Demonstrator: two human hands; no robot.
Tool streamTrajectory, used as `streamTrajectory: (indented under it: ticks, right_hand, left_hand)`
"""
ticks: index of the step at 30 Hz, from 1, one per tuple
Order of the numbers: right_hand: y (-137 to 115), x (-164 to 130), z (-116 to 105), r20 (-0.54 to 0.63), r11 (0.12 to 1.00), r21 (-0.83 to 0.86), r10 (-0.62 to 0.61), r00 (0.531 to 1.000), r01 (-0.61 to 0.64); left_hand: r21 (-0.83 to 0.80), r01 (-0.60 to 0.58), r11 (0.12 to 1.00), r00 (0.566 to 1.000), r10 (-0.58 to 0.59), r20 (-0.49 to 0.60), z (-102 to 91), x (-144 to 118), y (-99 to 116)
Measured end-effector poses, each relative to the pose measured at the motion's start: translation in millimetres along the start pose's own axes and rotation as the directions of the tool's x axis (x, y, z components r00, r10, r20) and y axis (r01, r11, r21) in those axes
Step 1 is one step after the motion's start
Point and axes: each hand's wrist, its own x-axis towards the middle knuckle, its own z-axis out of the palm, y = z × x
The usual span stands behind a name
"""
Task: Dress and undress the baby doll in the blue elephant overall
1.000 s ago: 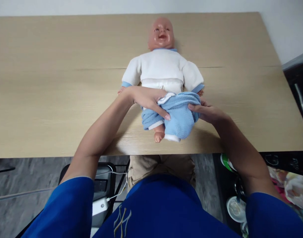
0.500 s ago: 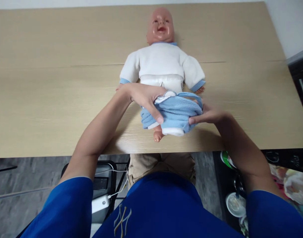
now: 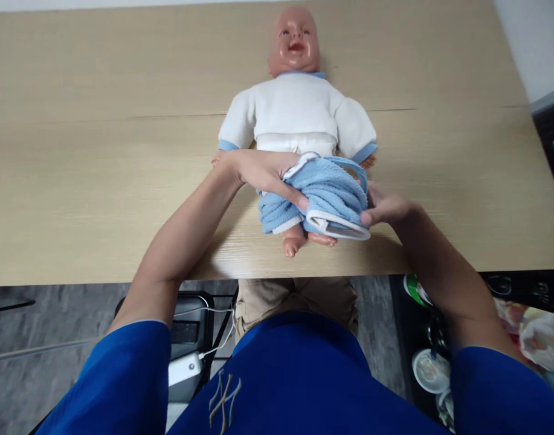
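A baby doll (image 3: 295, 42) lies on its back on the table, its head at the far side and its feet toward me. It wears a white long-sleeved top (image 3: 295, 109) with blue cuffs. Light-blue overalls (image 3: 331, 187) with white trim and a strap loop are bunched over its legs. My left hand (image 3: 277, 178) grips them at the upper left, thumb across the fabric. At the right side, my right hand (image 3: 385, 205) pinches the edge by the leg opening. Both of the doll's feet (image 3: 295, 241) show below the cloth.
The wooden table (image 3: 99, 199) ends just in front of my body. Below it on the left are a black case with a white power adapter (image 3: 185, 369) and cable. On the lower right stand a plastic cup (image 3: 431, 370) and plastic bags (image 3: 544, 338).
The right leg opening has shifted right and widened, now facing me. The doll's second foot has come into view beneath it. My right hand has moved slightly right.
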Motion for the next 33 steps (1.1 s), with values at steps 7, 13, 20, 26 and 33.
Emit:
streamTrajectory:
  ticks: [7,13,20,26,33]
  right_hand:
    - [6.0,-2.1,12.8,-0.307,0.996,-0.093,-0.027,0.951,-0.002]
    - [29.6,8.4,7.2,-0.54,0.93,-0.345,-0.306,0.784,0.126]
    - [20.3,9.2,12.5,-0.578,0.946,-0.32,-0.235,0.781,0.047]
    - [-1.0,3.9,9.9,-0.326,1.0,0.025,0.013,0.945,-0.005]
    - [-3.1,2.1,9.1,-0.285,0.993,0.089,0.1,0.953,-0.077]
  left_hand:
    - [0.031,-0.045,0.998,0.992,0.048,-0.114,2.7,2.5,-6.5]
    - [0.015,0.023,1.0,0.995,-0.022,-0.094,0.7,2.4,-7.7]
    - [0.057,0.047,0.997,0.991,-0.039,-0.128,8.9,3.2,3.3]
    - [0.013,0.014,1.0,0.99,-0.012,-0.141,2.6,2.7,-4.9]
    - [-0.061,-0.101,0.993,0.96,0.081,-0.269,5.5,0.1,-10.4]
